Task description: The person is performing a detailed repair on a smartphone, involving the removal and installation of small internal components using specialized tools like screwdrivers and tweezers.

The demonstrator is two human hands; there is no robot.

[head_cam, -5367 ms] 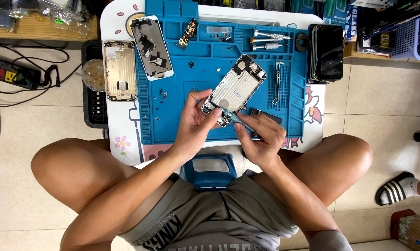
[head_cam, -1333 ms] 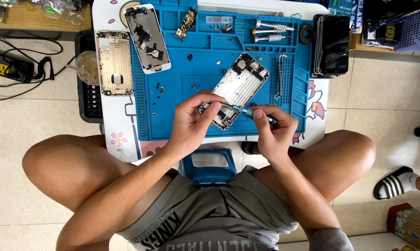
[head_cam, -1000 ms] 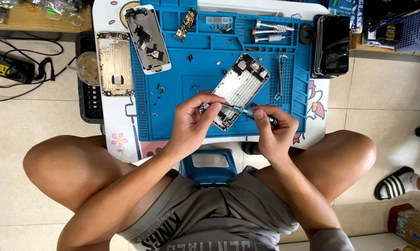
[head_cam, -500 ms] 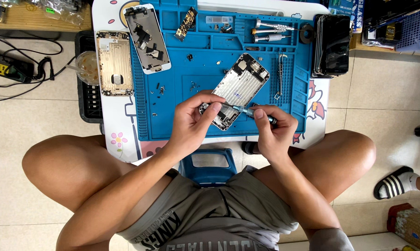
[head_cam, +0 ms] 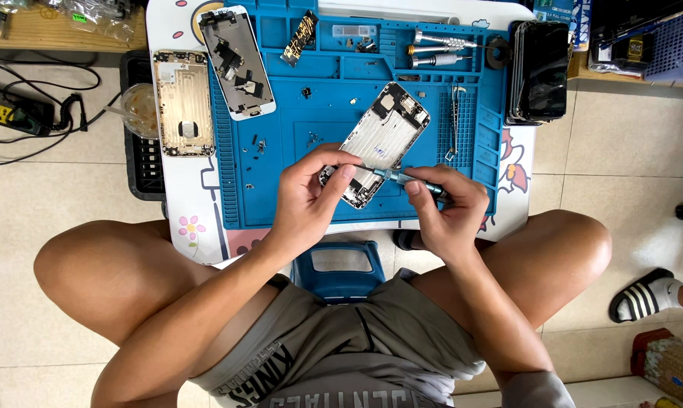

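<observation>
An opened phone body (head_cam: 383,140) lies at a slant on the blue repair mat (head_cam: 281,189), its inner parts facing up. My left hand (head_cam: 309,198) pinches its lower end between thumb and fingers. My right hand (head_cam: 448,213) grips a thin teal-handled screwdriver (head_cam: 409,180), whose tip meets the lower end of the phone close to my left thumb. Both hands hover over the near edge of the mat, above my knees.
Another stripped phone frame (head_cam: 235,62) and a gold back housing (head_cam: 183,103) lie at the left. A stack of dark phones (head_cam: 542,69) sits at the right, with metal tools (head_cam: 439,47) and tweezers (head_cam: 454,121) on the mat. A power strip (head_cam: 3,113) and a sandalled foot (head_cam: 652,296) are on the floor.
Since the oldest frame my hands and the phone's lower end have shifted slightly up the mat. Over the last second nothing has visibly moved.
</observation>
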